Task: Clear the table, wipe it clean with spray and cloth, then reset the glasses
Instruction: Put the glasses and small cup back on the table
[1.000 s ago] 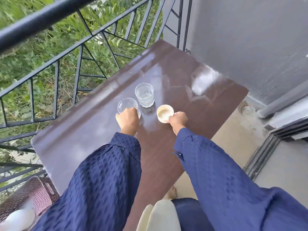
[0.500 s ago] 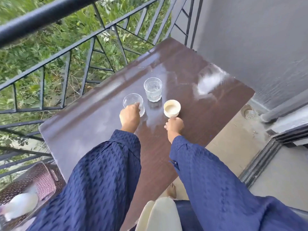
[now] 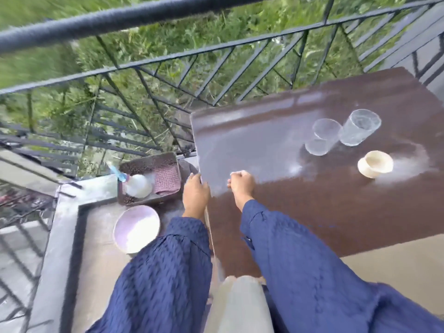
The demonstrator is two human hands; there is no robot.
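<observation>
Two clear glasses, a short one [image 3: 320, 138] and a taller one [image 3: 359, 128], stand together on the dark brown table [image 3: 276, 212] at the right. A cream cup [image 3: 374, 163] sits just in front of them. My left hand [image 3: 195, 195] hangs empty at the table's left edge, fingers pointing forward. Just to its right, over the table top, my right hand [image 3: 240, 186] has its fingers curled with nothing in them. Both hands are well left of the glasses. The whole view is motion-blurred.
On the floor left of the table, a brown basket [image 3: 168, 159] holds a white spray bottle [image 3: 138, 185] and a pink cloth [image 3: 167, 180]. In front of the basket stands a pale pink bowl [image 3: 137, 228]. A black metal railing [image 3: 168, 61] borders the balcony.
My hands have let go of the short glass and the cup and moved to the table's left edge. The view has swung left, bringing the basket and bowl into sight.
</observation>
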